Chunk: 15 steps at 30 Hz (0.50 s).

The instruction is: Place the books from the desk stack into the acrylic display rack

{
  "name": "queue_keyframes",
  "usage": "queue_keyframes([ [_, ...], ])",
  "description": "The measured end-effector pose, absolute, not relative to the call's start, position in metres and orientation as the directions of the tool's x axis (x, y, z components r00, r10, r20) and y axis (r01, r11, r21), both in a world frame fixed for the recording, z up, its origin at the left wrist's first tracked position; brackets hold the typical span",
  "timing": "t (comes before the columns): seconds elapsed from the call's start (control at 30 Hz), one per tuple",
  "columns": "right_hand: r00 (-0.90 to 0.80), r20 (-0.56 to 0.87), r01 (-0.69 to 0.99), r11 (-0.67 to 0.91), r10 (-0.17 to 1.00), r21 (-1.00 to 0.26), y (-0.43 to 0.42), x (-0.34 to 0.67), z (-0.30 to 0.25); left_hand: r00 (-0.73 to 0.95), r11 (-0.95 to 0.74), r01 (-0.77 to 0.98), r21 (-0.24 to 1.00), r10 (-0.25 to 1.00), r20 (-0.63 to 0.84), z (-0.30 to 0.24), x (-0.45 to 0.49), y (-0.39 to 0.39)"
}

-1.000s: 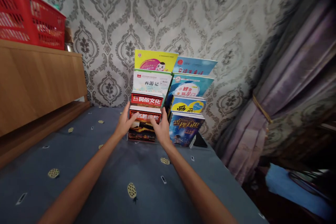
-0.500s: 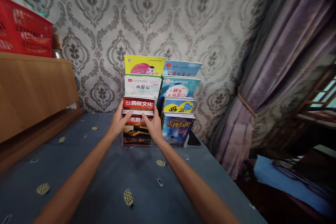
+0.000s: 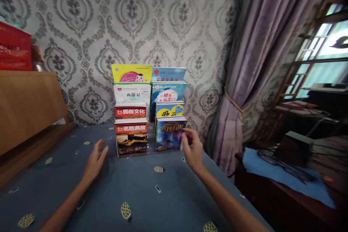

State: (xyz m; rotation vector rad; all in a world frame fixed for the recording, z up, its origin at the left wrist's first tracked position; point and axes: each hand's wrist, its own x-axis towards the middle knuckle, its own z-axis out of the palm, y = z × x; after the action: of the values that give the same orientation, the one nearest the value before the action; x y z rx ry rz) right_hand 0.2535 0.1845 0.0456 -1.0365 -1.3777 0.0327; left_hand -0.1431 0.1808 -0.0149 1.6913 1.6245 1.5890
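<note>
Several children's books stand upright in stepped rows, in two columns, on a clear rack (image 3: 151,150). The front left book (image 3: 131,138) is red with a dark landscape cover. At the front right stands a dark blue book (image 3: 168,136). My right hand (image 3: 193,149) is beside that blue book's right edge, thumb and fingers curved and a little apart; whether the fingertips touch the cover is hard to tell. Left of the rack, my left hand (image 3: 95,159) hovers over the bedding, fingers apart, holding nothing. Behind are a white book (image 3: 132,95) and a yellow book (image 3: 130,72).
Patterned wallpaper (image 3: 130,11) rises behind the rack. A wooden cabinet (image 3: 29,105) with a red basket (image 3: 15,47) on it stands at the left. The dark blue sheet (image 3: 108,195) ends at the right, near a purple curtain (image 3: 231,123) and a blue cloth (image 3: 285,177).
Both hands have let go of the red books in the left column. My left hand has drawn back to the left, and my right has moved to the blue book's right side. The view has turned right.
</note>
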Motion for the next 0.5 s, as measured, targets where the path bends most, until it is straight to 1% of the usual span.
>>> queue_keyframes([
  [0.03, 0.341, 0.729, 0.562, 0.493, 0.593, -0.664, 0.194, 0.269, 0.038, -0.267, -0.267, 0.525, 0.808, 0.849, 0.455, -0.024, -0.149, 0.178],
  [0.07, 0.380, 0.673, 0.601, 0.384, 0.635, -0.701, 0.203, 0.283, 0.031, -0.261, -0.241, 0.554, 0.797, 0.858, 0.441, -0.032, -0.155, 0.177],
  [0.1, 0.402, 0.604, 0.662, 0.238, 0.688, -0.711, 0.212, 0.294, 0.024, -0.253, -0.230, 0.577, 0.784, 0.862, 0.439, -0.039, -0.159, 0.176],
  [0.13, 0.417, 0.520, 0.733, 0.062, 0.746, -0.677, 0.221, 0.302, 0.017, -0.250, -0.223, 0.595, 0.772, 0.862, 0.441, -0.044, -0.162, 0.175],
  [0.17, 0.436, 0.471, 0.747, -0.017, 0.767, -0.664, 0.228, 0.309, 0.011, -0.242, -0.220, 0.611, 0.760, 0.862, 0.445, -0.048, -0.164, 0.175],
  [0.23, 0.459, 0.399, 0.757, -0.114, 0.794, -0.643, 0.239, 0.314, 0.000, -0.225, -0.222, 0.642, 0.734, 0.860, 0.457, -0.051, -0.164, 0.176],
  [0.33, 0.469, 0.322, 0.768, -0.200, 0.823, -0.608, 0.249, 0.314, -0.009, -0.181, -0.231, 0.691, 0.685, 0.862, 0.473, -0.052, -0.161, 0.175],
  [0.5, 0.439, 0.278, 0.823, -0.258, 0.855, -0.505, 0.259, 0.310, -0.014, -0.157, -0.240, 0.720, 0.651, 0.858, 0.490, -0.052, -0.158, 0.174],
])
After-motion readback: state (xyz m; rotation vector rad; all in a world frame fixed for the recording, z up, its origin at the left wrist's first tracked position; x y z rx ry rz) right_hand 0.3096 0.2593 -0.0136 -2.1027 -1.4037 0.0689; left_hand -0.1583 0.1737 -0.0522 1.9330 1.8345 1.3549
